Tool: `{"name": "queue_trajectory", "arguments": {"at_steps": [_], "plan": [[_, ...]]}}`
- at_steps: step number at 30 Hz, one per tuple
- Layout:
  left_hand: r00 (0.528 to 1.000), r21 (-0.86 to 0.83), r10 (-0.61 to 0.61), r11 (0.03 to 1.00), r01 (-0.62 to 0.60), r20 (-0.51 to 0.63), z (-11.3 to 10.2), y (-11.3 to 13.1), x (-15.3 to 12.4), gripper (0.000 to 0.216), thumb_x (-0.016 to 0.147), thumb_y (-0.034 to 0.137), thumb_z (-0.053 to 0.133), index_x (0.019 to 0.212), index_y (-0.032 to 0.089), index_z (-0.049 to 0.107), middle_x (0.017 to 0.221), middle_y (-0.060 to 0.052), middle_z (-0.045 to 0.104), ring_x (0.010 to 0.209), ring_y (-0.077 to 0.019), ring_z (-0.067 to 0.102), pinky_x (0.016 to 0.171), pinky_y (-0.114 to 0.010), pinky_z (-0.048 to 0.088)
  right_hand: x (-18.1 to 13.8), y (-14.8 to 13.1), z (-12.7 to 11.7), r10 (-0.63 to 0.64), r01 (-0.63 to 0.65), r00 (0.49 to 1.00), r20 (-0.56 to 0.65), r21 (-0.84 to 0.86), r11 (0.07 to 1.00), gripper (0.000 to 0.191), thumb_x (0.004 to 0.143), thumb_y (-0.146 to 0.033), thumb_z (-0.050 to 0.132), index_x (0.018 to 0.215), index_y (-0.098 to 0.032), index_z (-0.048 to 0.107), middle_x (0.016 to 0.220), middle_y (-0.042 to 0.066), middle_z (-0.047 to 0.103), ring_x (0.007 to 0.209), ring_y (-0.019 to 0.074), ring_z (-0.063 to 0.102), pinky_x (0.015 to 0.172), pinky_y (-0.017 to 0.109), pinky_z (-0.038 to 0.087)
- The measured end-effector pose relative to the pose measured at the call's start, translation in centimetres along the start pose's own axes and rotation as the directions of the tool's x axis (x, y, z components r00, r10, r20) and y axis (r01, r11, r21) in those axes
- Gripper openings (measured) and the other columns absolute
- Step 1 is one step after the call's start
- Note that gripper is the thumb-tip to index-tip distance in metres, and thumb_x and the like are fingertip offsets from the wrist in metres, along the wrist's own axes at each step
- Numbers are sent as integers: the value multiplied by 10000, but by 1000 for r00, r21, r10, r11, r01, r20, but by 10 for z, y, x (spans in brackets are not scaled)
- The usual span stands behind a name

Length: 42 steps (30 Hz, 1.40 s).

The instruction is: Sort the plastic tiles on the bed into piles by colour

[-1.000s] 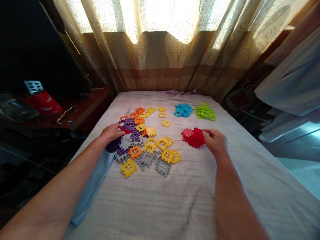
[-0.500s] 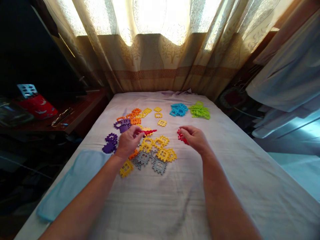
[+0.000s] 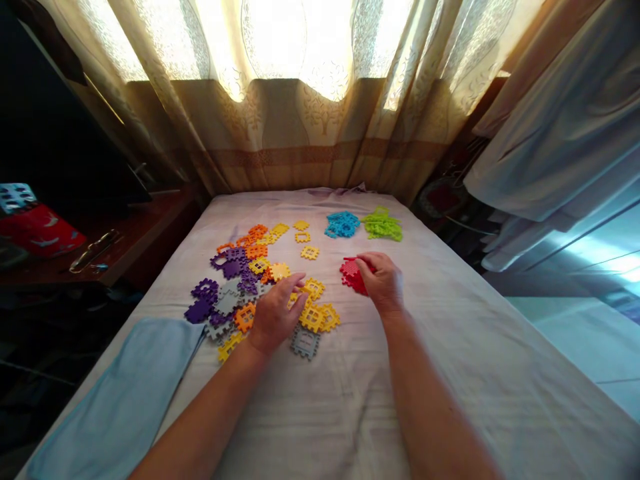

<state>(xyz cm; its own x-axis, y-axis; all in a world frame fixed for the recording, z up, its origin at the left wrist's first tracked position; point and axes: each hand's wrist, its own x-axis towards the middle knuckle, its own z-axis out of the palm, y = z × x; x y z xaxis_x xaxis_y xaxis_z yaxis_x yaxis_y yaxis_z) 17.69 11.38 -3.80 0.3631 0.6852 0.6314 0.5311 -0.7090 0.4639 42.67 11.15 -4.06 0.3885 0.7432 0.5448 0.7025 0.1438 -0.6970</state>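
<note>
My right hand [image 3: 383, 280] pinches a red building tile, seen nearly edge-on, over a small pile of red tiles [image 3: 354, 277]. My left hand [image 3: 277, 313] hovers at the yellow tiles [image 3: 313, 317] with thumb and fingers apart and nothing visible between them. Notched plastic tiles lie around it: a grey tile [image 3: 305, 343] just below, an orange tile [image 3: 245, 318] to its left, and purple tiles [image 3: 199, 311] farther left. Some tiles are hidden under the left hand.
A blue tile pile [image 3: 343, 225] and a green tile pile [image 3: 383, 225] lie at the back of the sheeted bed [image 3: 345, 407]. A folded light-blue cloth [image 3: 125, 387] lies at front left. A dark side table [image 3: 150, 223] adjoins on the left; curtains hang behind.
The red tile that my left hand held is gone from it; that hand has moved right and nearer, its fingers now apart. My right hand stays by the red pile with a red tile.
</note>
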Motion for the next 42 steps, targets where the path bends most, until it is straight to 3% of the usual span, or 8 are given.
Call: {"name": "queue_trajectory", "arguments": {"at_steps": [3, 5, 10, 14, 18, 21, 26, 42], "plan": [[993, 127, 44, 992, -29, -114, -24, -8, -23, 248, 945, 216, 524, 1187, 228, 577, 961, -23, 745, 798, -132, 714, 738, -244, 572, -4, 30, -9, 22, -56, 985, -171, -198, 979, 326, 873, -426, 526, 882, -204, 765, 954, 97, 730, 841, 216, 647, 802, 348, 501], [986, 178, 59, 983, -31, -154, -40, -14, -38, 241, 940, 199, 539, 1175, 213, 586, 960, -28, 750, 798, -133, 718, 756, -240, 575, -8, 43, -11, 12, -61, 985, -174, -281, 958, 316, 884, -427, 526, 896, -222, 766, 970, 84, 732, 845, 213, 637, 784, 336, 488], [975, 253, 42, 967, 15, -217, -64, -29, -63, 232, 930, 186, 555, 1158, 193, 601, 970, -41, 751, 832, -149, 722, 774, -249, 574, -14, 42, -9, -39, 34, 999, -1, -461, 887, 312, 904, -417, 532, 931, -214, 767, 982, 101, 734, 1007, 268, 599, 925, 412, 438], [970, 260, 12, 964, 53, -243, -64, -38, -67, 232, 932, 185, 537, 1153, 196, 606, 952, -30, 752, 785, -142, 717, 748, -246, 569, -13, 21, -2, -116, 173, 984, 134, -577, 798, 473, 894, -491, 552, 1261, -212, 659, 1330, 145, 601, 1283, 334, 448, 1066, 519, 305], [970, 246, -33, 965, 94, -243, -60, -42, -69, 234, 936, 201, 532, 1156, 197, 609, 946, -24, 751, 728, -128, 703, 720, -236, 562, -9, 11, 6, -144, 425, 872, 468, -578, 697, 488, 909, -528, 515, 1331, -301, 606, 1487, 118, 476, 1384, 382, 322, 1086, 637, 168], [968, 236, -56, 965, 116, -246, -60, -44, -70, 241, 938, 211, 535, 1168, 194, 607, 948, -27, 750, 746, -131, 703, 734, -240, 562, -4, 17, 7, -95, 460, 826, 555, -568, 682, 425, 939, -496, 464, 1270, -306, 652, 1435, 106, 539, 1347, 367, 374, 1071, 615, 204], [963, 222, -76, 965, 136, -259, -62, -44, -71, 239, 936, 223, 543, 1165, 196, 609, 955, -28, 752, 712, -121, 692, 720, -236, 565, 12, 39, 4, -68, 422, 849, 523, -595, 684, 422, 940, -482, 456, 1257, -293, 660, 1413, 99, 561, 1306, 334, 422, 1037, 533, 279], [956, 199, -162, 957, 213, -243, -61, -45, -72, 242, 932, 252, 551, 1159, 216, 623, 959, -18, 755, 752, -129, 705, 754, -243, 577, 68, 109, -30, 140, 173, 933, 332, -754, 633, 456, 930, -477, 432, 1238, -237, 668, 1361, 130, 593, 1222, 316, 499, 956, 492, 386]]}}
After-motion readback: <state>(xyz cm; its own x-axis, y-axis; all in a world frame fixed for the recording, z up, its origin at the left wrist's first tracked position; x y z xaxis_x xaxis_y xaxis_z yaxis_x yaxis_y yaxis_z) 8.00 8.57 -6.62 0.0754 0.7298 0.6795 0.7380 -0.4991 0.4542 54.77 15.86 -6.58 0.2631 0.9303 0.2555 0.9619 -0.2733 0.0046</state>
